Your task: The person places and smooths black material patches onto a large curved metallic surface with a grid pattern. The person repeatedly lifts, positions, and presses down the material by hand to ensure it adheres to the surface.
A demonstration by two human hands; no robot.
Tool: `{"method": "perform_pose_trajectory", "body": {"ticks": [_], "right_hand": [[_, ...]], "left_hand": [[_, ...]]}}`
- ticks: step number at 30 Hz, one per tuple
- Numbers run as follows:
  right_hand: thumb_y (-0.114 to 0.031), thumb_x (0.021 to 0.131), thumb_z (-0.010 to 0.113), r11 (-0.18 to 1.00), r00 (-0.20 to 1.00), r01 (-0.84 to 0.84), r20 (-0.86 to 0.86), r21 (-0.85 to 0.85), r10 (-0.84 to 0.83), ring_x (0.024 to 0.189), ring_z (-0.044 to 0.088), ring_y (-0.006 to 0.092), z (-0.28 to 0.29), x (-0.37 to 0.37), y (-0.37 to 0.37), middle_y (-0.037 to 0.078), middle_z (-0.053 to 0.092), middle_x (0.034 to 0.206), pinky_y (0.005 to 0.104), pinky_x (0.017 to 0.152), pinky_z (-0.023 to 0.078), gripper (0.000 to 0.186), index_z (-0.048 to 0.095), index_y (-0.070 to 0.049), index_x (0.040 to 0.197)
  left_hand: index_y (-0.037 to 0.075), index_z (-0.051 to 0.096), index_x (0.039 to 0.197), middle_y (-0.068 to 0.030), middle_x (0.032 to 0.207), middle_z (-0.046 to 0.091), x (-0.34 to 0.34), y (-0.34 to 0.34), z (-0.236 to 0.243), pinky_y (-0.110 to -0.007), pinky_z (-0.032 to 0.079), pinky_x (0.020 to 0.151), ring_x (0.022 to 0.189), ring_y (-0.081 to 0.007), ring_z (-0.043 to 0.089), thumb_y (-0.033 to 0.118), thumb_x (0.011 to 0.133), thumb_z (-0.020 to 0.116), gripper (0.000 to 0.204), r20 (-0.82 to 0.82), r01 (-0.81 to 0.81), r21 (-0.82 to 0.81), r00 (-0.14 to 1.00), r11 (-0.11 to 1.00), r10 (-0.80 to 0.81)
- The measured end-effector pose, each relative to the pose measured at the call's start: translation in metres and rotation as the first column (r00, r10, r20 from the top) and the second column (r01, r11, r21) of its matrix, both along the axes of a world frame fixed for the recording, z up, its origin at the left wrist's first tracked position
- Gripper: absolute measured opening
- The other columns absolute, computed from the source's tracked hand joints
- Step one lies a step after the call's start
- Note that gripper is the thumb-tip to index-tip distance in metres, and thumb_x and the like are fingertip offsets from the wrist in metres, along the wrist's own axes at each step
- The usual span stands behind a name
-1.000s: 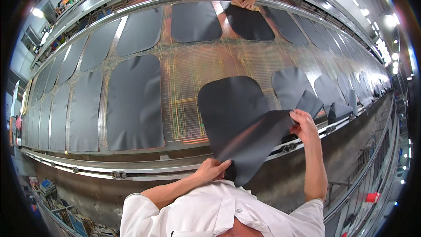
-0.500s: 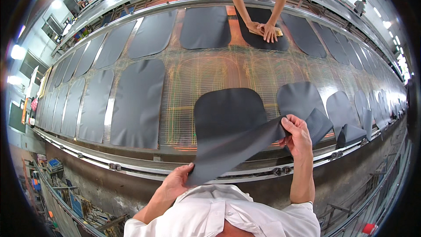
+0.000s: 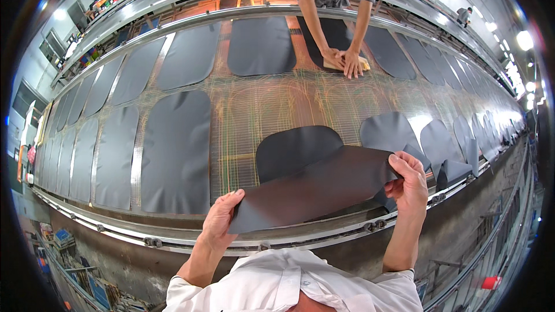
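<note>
A dark sheet with rounded corners [image 3: 312, 188] stretches between my two hands above the near side of a long table [image 3: 243, 107]. My left hand [image 3: 219, 216] pinches its left corner, thumb on top. At the opposite corner my right hand [image 3: 408, 178] grips the edge, its fingers curled in underneath. The near part of the sheet is raised and folded toward the far side, while its rounded far end rests on the table. Whether the raised part touches the part beneath is hidden.
Flat dark sheets [image 3: 177, 150] lie in two rows along the table. To the right, several sheets [image 3: 454, 170] have curled near ends. Across the table a co-worker's hands [image 3: 346, 60] press a pale block onto a sheet [image 3: 324, 32]. A metal rail [image 3: 182, 244] edges the near side.
My left hand has risen and gone left with its corner; my right hand has shifted slightly right. The sheet is now pulled wider and folded farther over. The co-worker's hands have moved nearer along their sheet.
</note>
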State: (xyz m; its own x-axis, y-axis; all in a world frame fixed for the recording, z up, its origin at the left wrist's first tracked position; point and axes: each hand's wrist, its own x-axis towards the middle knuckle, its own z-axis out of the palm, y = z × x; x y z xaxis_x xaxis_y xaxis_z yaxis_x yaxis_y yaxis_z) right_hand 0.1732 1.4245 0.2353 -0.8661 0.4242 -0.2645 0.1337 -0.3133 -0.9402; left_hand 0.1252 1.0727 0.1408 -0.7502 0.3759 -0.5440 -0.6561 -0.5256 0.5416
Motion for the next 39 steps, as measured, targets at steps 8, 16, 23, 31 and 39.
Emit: {"method": "perform_pose_trajectory", "body": {"ticks": [8, 16, 23, 31, 39], "right_hand": [[-0.015, 0.087, 0.066, 0.999, 0.998, 0.027, -0.047, -0.039, -0.028, 0.04, 0.058, 0.014, 0.027, -0.068, 0.001, 0.007, 0.064, 0.066, 0.0234, 0.034, 0.047, 0.016, 0.062, 0.0, 0.083], [-0.011, 0.079, 0.074, 0.986, 0.984, 0.111, -0.126, -0.128, -0.127, 0.054, 0.057, 0.0137, 0.022, -0.179, 0.039, 0.008, 0.061, 0.069, 0.0231, 0.041, 0.042, 0.017, 0.062, -0.001, 0.082], [-0.004, 0.078, 0.074, 0.987, 0.95, 0.049, -0.297, -0.15, -0.092, 0.06, 0.062, 0.0174, 0.036, -0.245, 0.078, 0.011, 0.063, 0.075, 0.0194, 0.047, 0.05, 0.016, 0.061, 0.004, 0.082], [-0.007, 0.09, 0.062, 0.965, 0.936, -0.01, -0.343, -0.263, -0.084, 0.078, 0.068, 0.0153, 0.035, -0.344, 0.143, 0.013, 0.068, 0.092, 0.0223, 0.058, 0.059, 0.019, 0.061, 0.01, 0.1], [-0.017, 0.096, 0.049, 0.934, 0.906, 0.175, -0.319, -0.313, -0.277, 0.057, 0.064, 0.0206, 0.056, -0.361, 0.11, 0.015, 0.064, 0.074, 0.0233, 0.042, 0.056, 0.027, 0.055, 0.008, 0.09]], "left_hand": [[0.005, 0.067, 0.091, -0.0101, 0.082, 0.071, -0.063, 0.011, 0.034, -0.029, 0.057, 0.057, 0.068, -0.0192, 0.069, 0.016, 0.091, 0.063, 0.012, 0.008, -0.169, 0.067, 0.986, 0.983, 0.169], [0.001, 0.062, 0.087, -0.0128, 0.076, 0.067, -0.16, 0.032, 0.05, -0.025, 0.055, 0.049, 0.063, -0.0211, 0.065, 0.017, 0.091, 0.063, 0.016, -0.077, -0.2, 0.119, 0.975, 0.972, 0.21], [-0.006, 0.061, 0.096, -0.023, 0.104, 0.066, -0.259, 0.058, 0.072, -0.033, 0.062, 0.071, 0.097, -0.0322, 0.064, 0.017, 0.093, 0.055, 0.024, -0.097, -0.169, 0.443, 0.967, 0.881, 0.234], [-0.01, 0.05, 0.095, -0.0307, 0.108, 0.062, -0.33, 0.071, 0.088, -0.038, 0.063, 0.073, 0.102, -0.0413, 0.062, 0.014, 0.097, 0.052, 0.024, -0.158, -0.181, 0.428, 0.95, 0.886, 0.271], [-0.014, 0.05, 0.097, -0.0348, 0.108, 0.059, -0.382, 0.074, 0.093, -0.048, 0.062, 0.079, 0.106, -0.045, 0.06, 0.004, 0.1, 0.034, 0.024, -0.141, -0.16, 0.502, 0.954, 0.85, 0.263]]}}
